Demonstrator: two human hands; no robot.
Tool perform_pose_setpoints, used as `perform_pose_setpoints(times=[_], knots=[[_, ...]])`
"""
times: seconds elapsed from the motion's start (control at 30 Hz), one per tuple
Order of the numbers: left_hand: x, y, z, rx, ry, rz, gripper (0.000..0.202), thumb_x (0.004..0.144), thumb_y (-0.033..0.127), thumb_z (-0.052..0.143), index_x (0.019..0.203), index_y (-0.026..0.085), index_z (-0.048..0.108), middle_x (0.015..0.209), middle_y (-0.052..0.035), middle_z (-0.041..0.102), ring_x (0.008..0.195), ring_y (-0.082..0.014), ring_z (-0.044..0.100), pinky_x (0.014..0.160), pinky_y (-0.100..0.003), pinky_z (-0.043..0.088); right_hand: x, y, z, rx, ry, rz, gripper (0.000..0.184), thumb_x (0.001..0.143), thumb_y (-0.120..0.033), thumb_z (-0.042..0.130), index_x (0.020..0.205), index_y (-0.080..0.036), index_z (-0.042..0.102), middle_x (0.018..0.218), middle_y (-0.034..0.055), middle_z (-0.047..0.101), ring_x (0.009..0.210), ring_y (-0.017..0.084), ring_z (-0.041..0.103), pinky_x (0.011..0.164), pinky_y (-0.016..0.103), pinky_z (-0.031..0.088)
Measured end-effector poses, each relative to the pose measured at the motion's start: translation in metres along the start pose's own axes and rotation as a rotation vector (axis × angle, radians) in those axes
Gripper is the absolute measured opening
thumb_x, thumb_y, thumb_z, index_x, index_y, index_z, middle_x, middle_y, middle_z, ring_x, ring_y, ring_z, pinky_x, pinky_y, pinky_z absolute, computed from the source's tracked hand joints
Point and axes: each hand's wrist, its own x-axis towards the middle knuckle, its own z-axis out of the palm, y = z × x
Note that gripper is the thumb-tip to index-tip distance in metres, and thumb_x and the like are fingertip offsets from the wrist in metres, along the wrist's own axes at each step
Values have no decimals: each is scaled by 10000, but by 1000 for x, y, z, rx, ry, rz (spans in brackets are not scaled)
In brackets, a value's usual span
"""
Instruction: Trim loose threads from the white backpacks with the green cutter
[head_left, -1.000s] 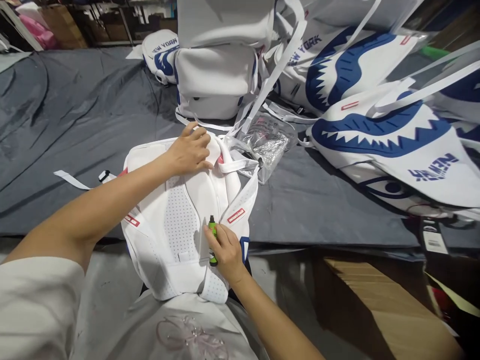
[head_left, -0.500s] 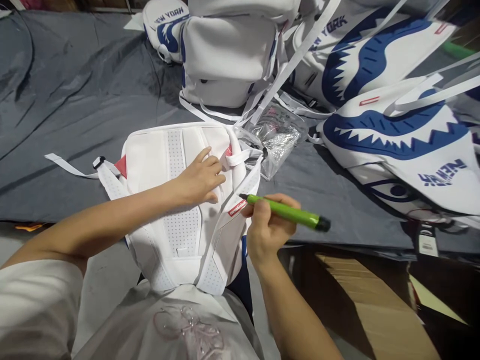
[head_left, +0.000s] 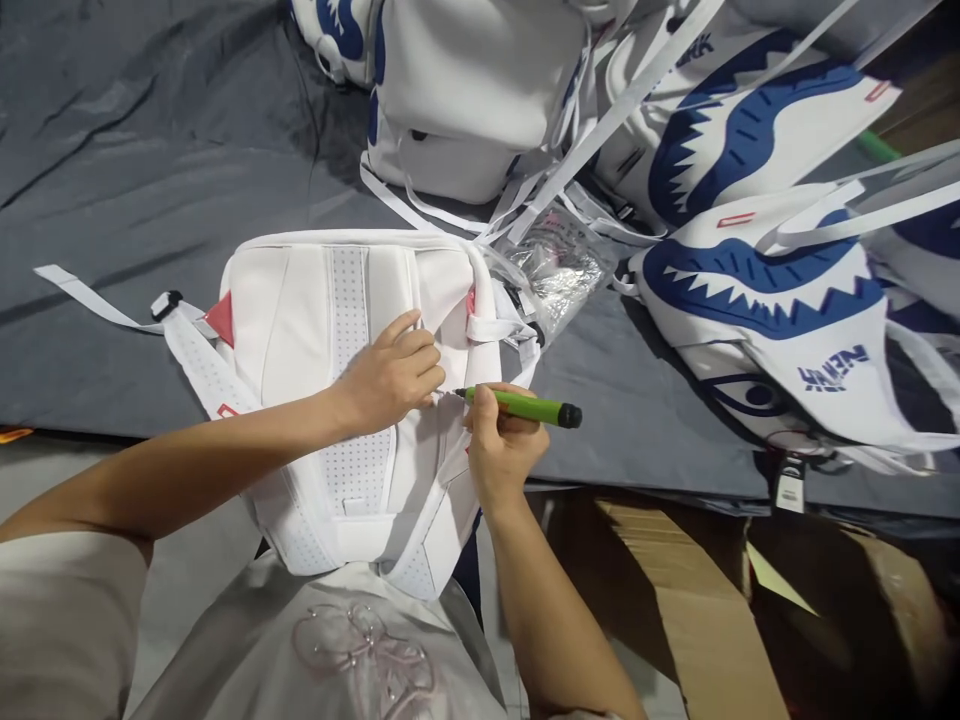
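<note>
A white backpack (head_left: pixel 289 300) rests back panel up at the table's front edge, its shoulder straps facing me. My left hand (head_left: pixel 401 370) lies on the back panel with its fingers curled together, pinching the fabric near the right strap; its thumb is mostly hidden. In my right hand (head_left: pixel 506 440) is a green marker pen (head_left: pixel 529 407) with black ends. Its dark tip points left and sits close to my left fingertips, at the fabric; whether it touches I cannot tell.
A dark grey cloth (head_left: pixel 150 170) covers the table. Another white backpack (head_left: pixel 480 100) stands behind. White-and-blue shark-mouth bags (head_left: pixel 765 300) are piled at right, with loose straps. A clear plastic packet (head_left: pixel 559 265) lies beside my backpack. Cardboard (head_left: pixel 690 600) is below the table edge.
My right hand has brought the pen leftward, from beside the right strap to my left fingertips. The left hand's spread fingers have curled in on the fabric. The view has shifted slightly.
</note>
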Motion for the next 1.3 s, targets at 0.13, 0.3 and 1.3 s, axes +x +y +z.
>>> perform_pose_setpoints(times=[0.13,0.3,1.3], knots=[[-1,1,2,8,29,-10,168,950,218,538,786,208,573,781,7,570,959,-194,549,1142,-473,421,2,3,4,-157,-48,-82,330,911,-509,611,868,-183,636,676,12,673,533,145,611,554,287,481],[-3,2,4,7,29,-15,172,952,187,511,794,209,575,778,10,572,956,-190,555,1143,-467,424,4,5,3,-242,-67,-101,336,937,-508,570,857,-186,621,720,27,691,547,145,616,562,288,475],[-5,1,10,24,91,-38,233,965,156,477,770,217,589,754,20,588,929,-176,589,1135,-428,450,18,-7,2,-355,-189,-134,367,944,-515,528,817,-189,639,643,17,662,487,149,579,519,284,434]])
